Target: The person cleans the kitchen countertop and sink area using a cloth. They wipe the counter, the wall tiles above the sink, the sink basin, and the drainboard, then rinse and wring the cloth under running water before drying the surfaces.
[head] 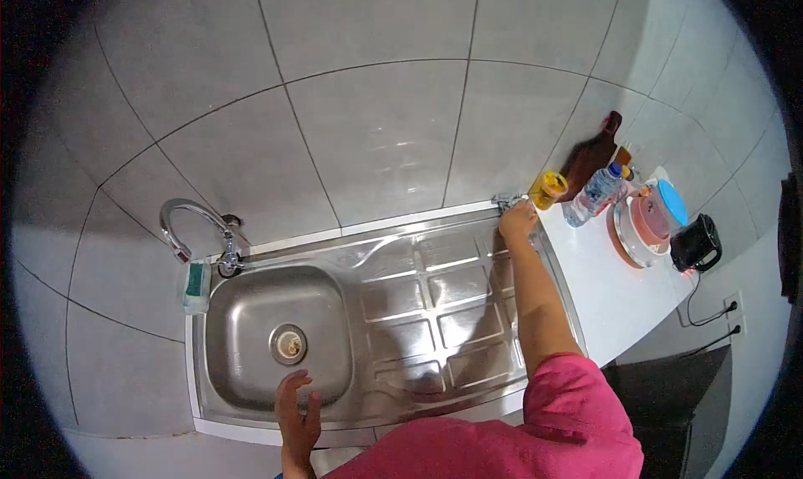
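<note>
My left hand (298,410) hovers over the near rim of the stainless steel sink bowl (251,335), its fingers apart and slightly curled, holding nothing. My right hand (518,221) is stretched out to the back right corner of the ribbed drainboard (433,291). Just beyond its fingers lies a crumpled grey item (505,200), too small to name. The fingertips are hidden, so whether they grip it is unclear. Inside the bowl, the drain strainer (288,345) holds some pale residue.
A chrome faucet (229,241) and a sponge in a holder (197,284) stand at the left. On the white counter (583,291) are a yellow-lidded jar (549,189), plastic bottle (593,197), cutting board (590,159), stacked dishes (640,228) and a black electric kettle (696,244) with a cord.
</note>
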Available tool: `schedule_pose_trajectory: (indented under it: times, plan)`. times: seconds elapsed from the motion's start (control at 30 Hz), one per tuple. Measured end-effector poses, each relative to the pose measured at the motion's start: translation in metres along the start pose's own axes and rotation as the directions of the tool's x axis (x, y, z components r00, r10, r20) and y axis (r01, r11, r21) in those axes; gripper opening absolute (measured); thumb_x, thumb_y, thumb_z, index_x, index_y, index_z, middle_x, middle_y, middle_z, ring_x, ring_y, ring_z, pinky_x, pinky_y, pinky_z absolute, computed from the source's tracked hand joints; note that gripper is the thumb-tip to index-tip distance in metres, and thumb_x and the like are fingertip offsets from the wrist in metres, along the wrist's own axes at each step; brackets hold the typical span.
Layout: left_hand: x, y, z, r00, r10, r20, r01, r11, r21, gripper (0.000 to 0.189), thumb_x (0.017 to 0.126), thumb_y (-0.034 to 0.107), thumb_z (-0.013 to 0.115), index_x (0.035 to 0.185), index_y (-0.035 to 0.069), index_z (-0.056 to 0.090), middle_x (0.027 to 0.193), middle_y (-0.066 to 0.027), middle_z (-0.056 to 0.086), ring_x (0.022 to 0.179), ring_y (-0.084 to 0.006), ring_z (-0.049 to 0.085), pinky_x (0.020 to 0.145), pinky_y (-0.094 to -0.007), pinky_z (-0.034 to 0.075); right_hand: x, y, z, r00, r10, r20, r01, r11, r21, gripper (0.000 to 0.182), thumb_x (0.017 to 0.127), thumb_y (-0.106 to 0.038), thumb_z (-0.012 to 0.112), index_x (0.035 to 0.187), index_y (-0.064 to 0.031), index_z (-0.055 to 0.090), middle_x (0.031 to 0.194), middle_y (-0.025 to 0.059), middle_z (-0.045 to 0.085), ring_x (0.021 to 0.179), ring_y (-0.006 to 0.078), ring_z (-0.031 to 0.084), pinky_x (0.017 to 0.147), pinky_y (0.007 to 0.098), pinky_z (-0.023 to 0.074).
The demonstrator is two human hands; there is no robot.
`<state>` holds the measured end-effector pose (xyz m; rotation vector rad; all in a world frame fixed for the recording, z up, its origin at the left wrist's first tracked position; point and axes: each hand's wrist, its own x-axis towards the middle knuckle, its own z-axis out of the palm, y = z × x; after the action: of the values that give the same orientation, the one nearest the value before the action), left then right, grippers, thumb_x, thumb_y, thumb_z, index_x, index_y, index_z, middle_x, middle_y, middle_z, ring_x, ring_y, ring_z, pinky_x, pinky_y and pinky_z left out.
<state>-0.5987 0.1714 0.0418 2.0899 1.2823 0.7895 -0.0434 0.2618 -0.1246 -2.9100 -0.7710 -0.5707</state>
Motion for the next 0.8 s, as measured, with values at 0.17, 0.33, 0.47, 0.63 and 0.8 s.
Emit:
schedule_pose_trajectory:
  times: [0.17, 0.33, 0.47, 0.63, 0.8]
  plan:
    - [0.002, 0.026, 0.025, 0.999, 0.020, 0.048, -0.017, 0.997, -0.072, 0.020, 0.076, 0.005, 0.054, 0.096, 0.002, 0.053, 0.105, -0.0161, 0.055, 0.100, -0.0313, 0.051, 0.087, -0.0382, 0.038, -0.041, -0.042, 0.020, 0.970, -0.241, 0.021, 0.242, 0.970, -0.015, 0.046, 0.086, -0.021, 0.036, 0.122, 0.0076, 0.040, 0.130, 0.0252, 0.037, 0.122, 0.0323, 0.036, 0.100, 0.0425, 0.0261]
    - [0.005, 0.036, 0.047, 0.996, 0.068, 0.059, -0.063, 0.995, -0.080, 0.020, 0.076, 0.003, 0.054, 0.096, 0.002, 0.053, 0.106, -0.0157, 0.055, 0.100, -0.0312, 0.051, 0.088, -0.0379, 0.038, -0.138, -0.051, -0.051, 0.628, -0.778, -0.017, 0.685, 0.542, 0.486, 0.053, 0.075, -0.019, 0.049, 0.122, 0.0044, 0.039, 0.129, 0.0222, 0.038, 0.121, 0.0338, 0.034, 0.101, 0.0451, 0.0256]
    - [0.012, 0.046, 0.052, 0.994, 0.084, 0.073, -0.079, 0.994, -0.070, 0.020, 0.076, 0.002, 0.055, 0.096, 0.003, 0.053, 0.106, -0.0158, 0.054, 0.101, -0.0312, 0.051, 0.088, -0.0375, 0.038, -0.087, 0.022, -0.047, 0.816, -0.574, 0.065, 0.486, 0.742, 0.462, 0.054, 0.074, -0.021, 0.051, 0.121, 0.0028, 0.040, 0.127, 0.0188, 0.041, 0.119, 0.0328, 0.037, 0.097, 0.0469, 0.0292]
    - [0.011, 0.059, 0.053, 0.995, 0.072, 0.073, -0.071, 0.997, -0.011, 0.019, 0.076, 0.004, 0.056, 0.095, 0.002, 0.053, 0.106, -0.0156, 0.055, 0.101, -0.0311, 0.051, 0.087, -0.0376, 0.039, -0.018, 0.047, -0.021, 0.986, -0.150, 0.072, 0.140, 0.981, 0.133, 0.056, 0.076, -0.032, 0.049, 0.121, -0.0001, 0.043, 0.126, 0.0188, 0.043, 0.120, 0.0347, 0.034, 0.098, 0.0499, 0.0253]
    - [0.012, 0.068, 0.060, 0.988, 0.118, 0.097, -0.117, 0.993, -0.013, 0.022, 0.074, 0.000, 0.057, 0.095, 0.003, 0.053, 0.105, -0.0156, 0.055, 0.099, -0.0317, 0.052, 0.086, -0.0372, 0.040, -0.075, -0.015, 0.001, 0.889, -0.457, -0.007, 0.442, 0.856, 0.270, 0.052, 0.080, -0.031, 0.043, 0.120, 0.0021, 0.043, 0.122, 0.0262, 0.044, 0.113, 0.0409, 0.041, 0.099, 0.0520, 0.0237]
